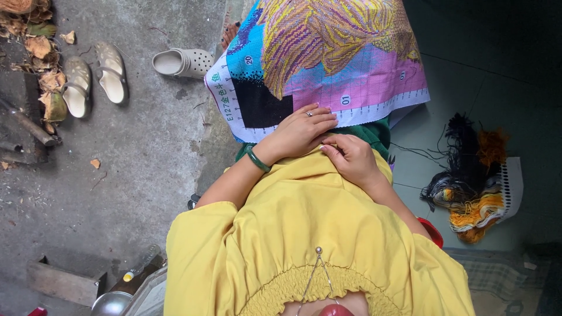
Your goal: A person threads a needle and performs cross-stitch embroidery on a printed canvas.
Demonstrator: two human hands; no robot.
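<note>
A large cross-stitch cloth [351, 64] with yellow, purple, pink, blue and black areas lies spread over my lap. My left hand [301, 131], with a ring and a green bangle [256, 159] at the wrist, rests on the cloth's near edge with its fingers pressing the fabric. Just to its right, my right hand [351, 158] has its fingertips pinched together at the same edge, touching the left hand's fingers. Whether it holds a needle is too small to tell. My yellow top [316, 234] fills the lower middle.
A tangle of black, orange and yellow threads [474, 187] lies on the floor at right. A pair of slippers [93, 79] and a white clog [181, 61] sit on concrete at upper left, near dry leaves [41, 47]. A wooden box [61, 281] and a metal bowl [111, 303] are at lower left.
</note>
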